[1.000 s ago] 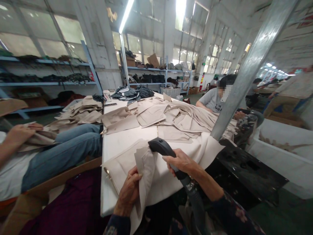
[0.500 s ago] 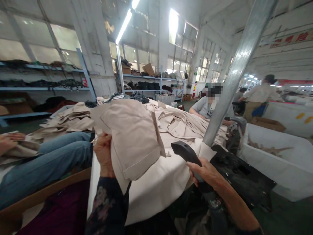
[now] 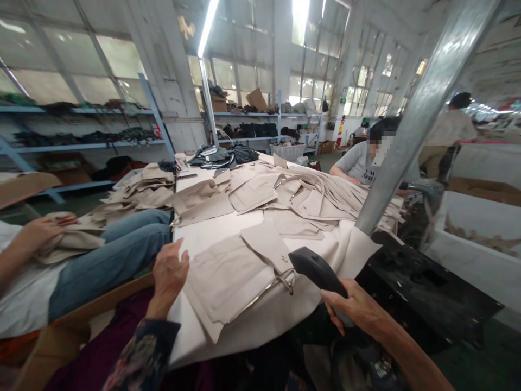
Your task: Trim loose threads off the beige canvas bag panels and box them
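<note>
A beige fabric piece (image 3: 228, 274) with a metal zipper along its right edge lies flat on the white padded table (image 3: 211, 231) in front of me. My left hand (image 3: 169, 271) hovers open at the piece's left edge, fingers spread, holding nothing. My right hand (image 3: 356, 309) grips the handle of a black steam iron (image 3: 315, 269), held just off the table's right front corner, to the right of the fabric piece.
A heap of beige fabric pieces (image 3: 301, 195) covers the far half of the table. A slanted metal pole (image 3: 411, 125) rises at right beside a black stand (image 3: 423, 282). A person in jeans (image 3: 114, 250) sits at left; another person (image 3: 366, 157) works at the far side.
My left hand had lifted the beige piece up, and now the piece lies flat on the table, flipped over and let go. The iron stayed in my right hand, drawn slightly aside.
</note>
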The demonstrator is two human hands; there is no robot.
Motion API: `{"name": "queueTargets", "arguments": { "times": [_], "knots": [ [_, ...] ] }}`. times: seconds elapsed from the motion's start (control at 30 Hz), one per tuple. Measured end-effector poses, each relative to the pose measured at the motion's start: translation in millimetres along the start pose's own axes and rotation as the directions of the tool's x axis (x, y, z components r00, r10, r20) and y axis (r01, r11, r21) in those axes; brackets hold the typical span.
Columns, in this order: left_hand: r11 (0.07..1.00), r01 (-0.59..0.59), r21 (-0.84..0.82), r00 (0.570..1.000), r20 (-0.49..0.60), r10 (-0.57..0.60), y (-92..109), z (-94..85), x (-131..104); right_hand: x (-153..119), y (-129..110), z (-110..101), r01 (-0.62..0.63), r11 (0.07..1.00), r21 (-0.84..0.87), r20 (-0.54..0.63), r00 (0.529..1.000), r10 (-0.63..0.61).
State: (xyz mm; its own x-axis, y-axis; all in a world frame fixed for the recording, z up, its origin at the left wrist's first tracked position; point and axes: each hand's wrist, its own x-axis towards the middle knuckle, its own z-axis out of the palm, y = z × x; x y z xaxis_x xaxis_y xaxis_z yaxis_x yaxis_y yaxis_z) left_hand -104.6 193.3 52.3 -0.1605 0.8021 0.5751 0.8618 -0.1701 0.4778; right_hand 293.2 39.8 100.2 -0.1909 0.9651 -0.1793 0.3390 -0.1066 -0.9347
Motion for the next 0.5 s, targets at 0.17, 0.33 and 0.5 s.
{"name": "queueTargets", "arguments": {
  "times": [0.17,0.33,0.5],
  "knots": [
    [0.897,-0.442,-0.005,0.809,0.429,0.401,39,61.6,50,-1,6,13,-0.070,0.998,-0.012,0.020,0.997,0.070],
    [0.836,-0.508,-0.207,0.661,0.529,0.532,64,112.4,60,-4,5,21,-0.062,0.998,-0.021,0.053,0.997,0.063],
    [0.853,-0.397,-0.339,0.674,0.523,0.522,73,115.2,68,-2,4,19,-0.074,0.995,-0.065,0.042,0.996,0.076]
  ]
}}
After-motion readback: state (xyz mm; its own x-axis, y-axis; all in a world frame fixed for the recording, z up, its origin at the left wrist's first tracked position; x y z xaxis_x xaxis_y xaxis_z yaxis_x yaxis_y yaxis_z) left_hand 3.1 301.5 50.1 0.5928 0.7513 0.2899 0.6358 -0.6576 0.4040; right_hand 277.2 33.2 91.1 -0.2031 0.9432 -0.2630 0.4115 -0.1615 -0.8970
